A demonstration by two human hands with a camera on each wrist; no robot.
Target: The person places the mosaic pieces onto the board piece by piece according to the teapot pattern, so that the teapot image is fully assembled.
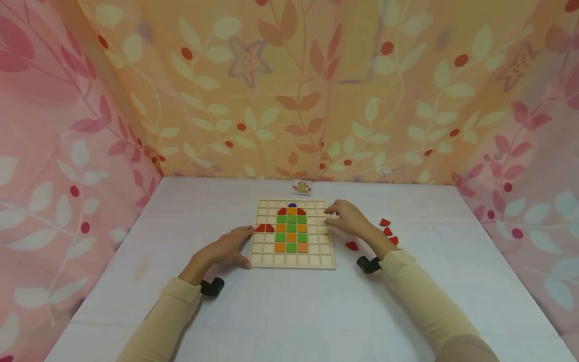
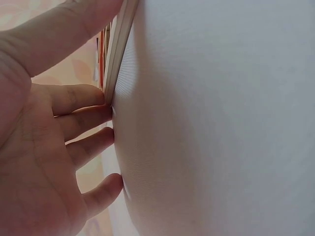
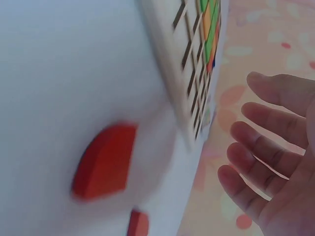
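Note:
A wooden grid board (image 1: 267,258) lies on the table, with green, orange and red tiles forming a block along its middle. A blue piece (image 1: 292,205) tops that block, and two red quarter-round pieces (image 1: 265,228) sit side by side at the left edge. My left hand (image 1: 228,248) rests against the board's left side, thumb near the front corner; the left wrist view shows the fingertips touching its edge and the cloth. Near the board's upper right side hovers my right hand (image 1: 347,217), fingers loosely bent, with nothing in them in the right wrist view (image 3: 275,162).
Several loose red quarter-round pieces (image 1: 352,246) lie right of the board, some close to the right forearm. A small picture card (image 1: 301,187) lies behind the board. Patterned cloth walls (image 1: 289,100) stand around the white table (image 1: 289,311).

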